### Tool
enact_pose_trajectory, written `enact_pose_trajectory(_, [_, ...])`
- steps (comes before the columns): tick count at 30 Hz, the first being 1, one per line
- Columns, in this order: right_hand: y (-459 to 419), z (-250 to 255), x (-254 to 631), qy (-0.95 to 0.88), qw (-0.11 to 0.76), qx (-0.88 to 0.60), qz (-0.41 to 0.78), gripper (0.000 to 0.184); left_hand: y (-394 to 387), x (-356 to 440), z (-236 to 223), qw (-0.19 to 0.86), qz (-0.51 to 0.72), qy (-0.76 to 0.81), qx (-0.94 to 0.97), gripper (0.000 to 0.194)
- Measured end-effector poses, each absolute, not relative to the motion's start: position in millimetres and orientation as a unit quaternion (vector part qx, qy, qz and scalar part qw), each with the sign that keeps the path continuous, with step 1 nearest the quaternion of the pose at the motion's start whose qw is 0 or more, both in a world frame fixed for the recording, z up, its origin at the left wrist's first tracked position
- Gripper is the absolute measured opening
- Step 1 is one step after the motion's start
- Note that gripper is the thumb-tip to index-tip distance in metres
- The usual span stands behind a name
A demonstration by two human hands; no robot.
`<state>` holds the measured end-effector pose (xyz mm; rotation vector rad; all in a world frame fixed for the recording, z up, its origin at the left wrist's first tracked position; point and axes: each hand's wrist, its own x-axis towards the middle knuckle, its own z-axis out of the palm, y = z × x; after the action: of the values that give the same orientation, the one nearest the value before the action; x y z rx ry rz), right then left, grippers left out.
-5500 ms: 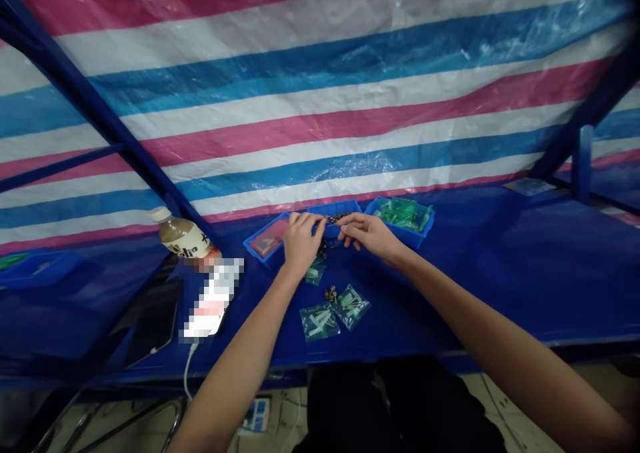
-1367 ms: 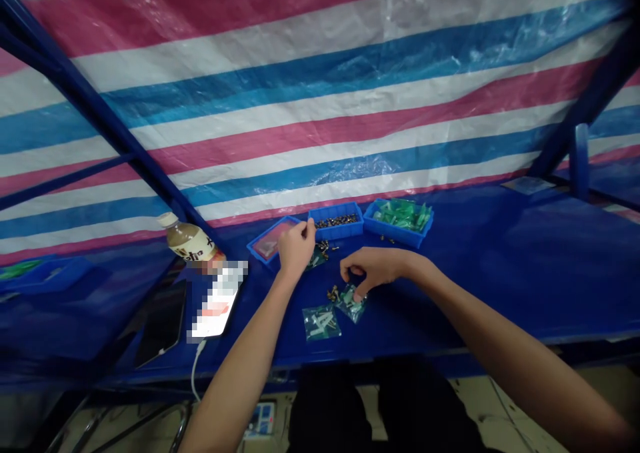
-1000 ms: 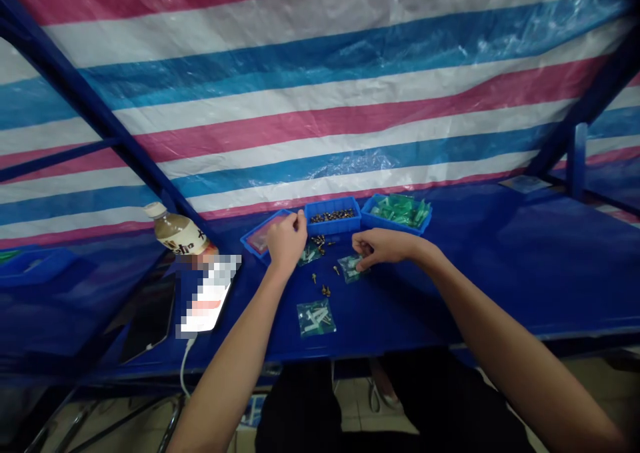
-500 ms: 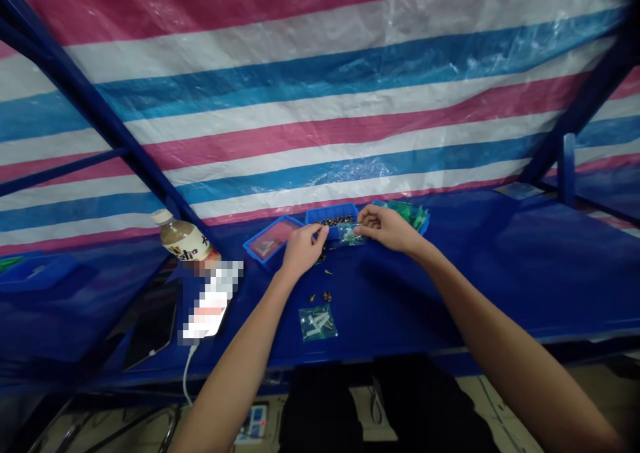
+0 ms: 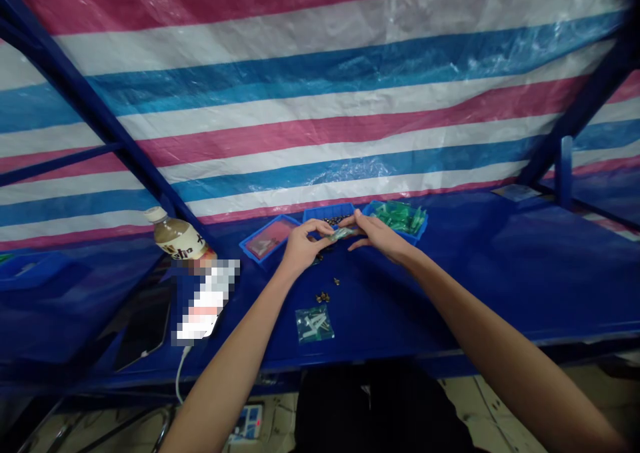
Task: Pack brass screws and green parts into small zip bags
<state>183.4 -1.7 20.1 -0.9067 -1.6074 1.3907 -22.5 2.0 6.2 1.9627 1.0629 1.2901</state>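
A small clear plastic bag (image 5: pixel 343 233) with pale pieces in it is held up in front of the middle blue bin. My left hand (image 5: pixel 300 245) pinches its left side between thumb and fingers. On its right side are the fingers of my right hand (image 5: pixel 376 234), curved around the bag's edge. A second plastic bag (image 5: pixel 315 324) with white plugs and screws lies flat on the table nearer to me. Several brass-coloured screws (image 5: pixel 323 297) lie just above that bag, and a single small screw (image 5: pixel 337 281) lies farther up. More small parts are partly hidden below my left hand.
The middle blue bin (image 5: pixel 329 211) holds metal screws. To its right, a bin (image 5: pixel 424 227) holds green bags; a left bin (image 5: pixel 249 251) holds reddish packets. A drink bottle (image 5: pixel 179 237), a charging phone (image 5: pixel 207 306) and a dark tablet (image 5: pixel 145 326) lie left on the blue table (image 5: pixel 500 266).
The right hand picked the plastic bag up off the table and carried it toward the bins. The left hand has since taken hold of it too. The screws on the table have shifted.
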Motion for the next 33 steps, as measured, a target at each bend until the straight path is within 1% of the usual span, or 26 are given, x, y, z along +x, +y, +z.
enact_pose_trajectory(2, [-4, 20, 183, -0.621, 0.374, -0.339, 0.599, 0.048, 0, -22, 9, 0.25, 0.495, 0.376, 0.742, 0.011])
enact_pose_trajectory(4, [-5, 19, 183, -0.623, 0.37, -0.324, 0.608, 0.052, -1, -22, 11, 0.231, 0.502, 0.365, 0.749, 0.01])
enact_pose_trajectory(5, [-5, 19, 183, -0.627, 0.377, -0.321, 0.601, 0.052, -2, -22, 11, 0.226, 0.504, 0.363, 0.751, 0.011])
enact_pose_trajectory(7, [-3, 18, 182, -0.633, 0.397, -0.326, 0.58, 0.042, -2, -21, 10, 0.239, 0.504, 0.367, 0.744, 0.014])
enact_pose_trajectory(10, [0, 18, 182, -0.636, 0.413, -0.351, 0.549, 0.032, -3, -18, 10, 0.321, 0.515, 0.39, 0.692, 0.015])
enact_pose_trajectory(12, [1, 18, 183, -0.636, 0.419, -0.363, 0.537, 0.031, -5, -16, 11, 0.392, 0.523, 0.396, 0.644, 0.03])
enact_pose_trajectory(14, [0, 19, 183, -0.638, 0.418, -0.369, 0.531, 0.029, -7, -15, 13, 0.448, 0.5, 0.396, 0.626, 0.044])
enact_pose_trajectory(15, [0, 18, 183, -0.641, 0.416, -0.37, 0.528, 0.028, -8, -15, 14, 0.467, 0.475, 0.397, 0.632, 0.046])
enact_pose_trajectory(17, [-1, 18, 183, -0.647, 0.414, -0.366, 0.526, 0.028, -9, -15, 14, 0.477, 0.428, 0.404, 0.652, 0.043])
enact_pose_trajectory(18, [-2, 18, 183, -0.648, 0.415, -0.36, 0.526, 0.029, -8, -16, 13, 0.47, 0.419, 0.405, 0.663, 0.038])
enact_pose_trajectory(20, [-3, 18, 182, -0.648, 0.425, -0.34, 0.532, 0.031, -6, -18, 10, 0.433, 0.44, 0.398, 0.679, 0.03])
enact_pose_trajectory(25, [-7, 23, 179, -0.66, 0.421, -0.283, 0.555, 0.033, 5, -27, 6, 0.276, 0.514, 0.368, 0.724, 0.019])
enact_pose_trajectory(27, [-8, 23, 176, -0.667, 0.421, -0.29, 0.542, 0.03, 5, -28, 8, 0.212, 0.515, 0.362, 0.748, 0.016])
enact_pose_trajectory(29, [-6, 23, 175, -0.667, 0.435, -0.312, 0.518, 0.025, 3, -26, 10, 0.178, 0.498, 0.356, 0.77, 0.014])
enact_pose_trajectory(31, [-3, 24, 178, -0.668, 0.455, -0.339, 0.482, 0.023, -1, -23, 12, 0.162, 0.474, 0.362, 0.786, 0.002])
enact_pose_trajectory(33, [1, 28, 188, -0.671, 0.498, -0.379, 0.397, 0.025, -5, -20, 12, 0.138, 0.449, 0.382, 0.796, 0.019])
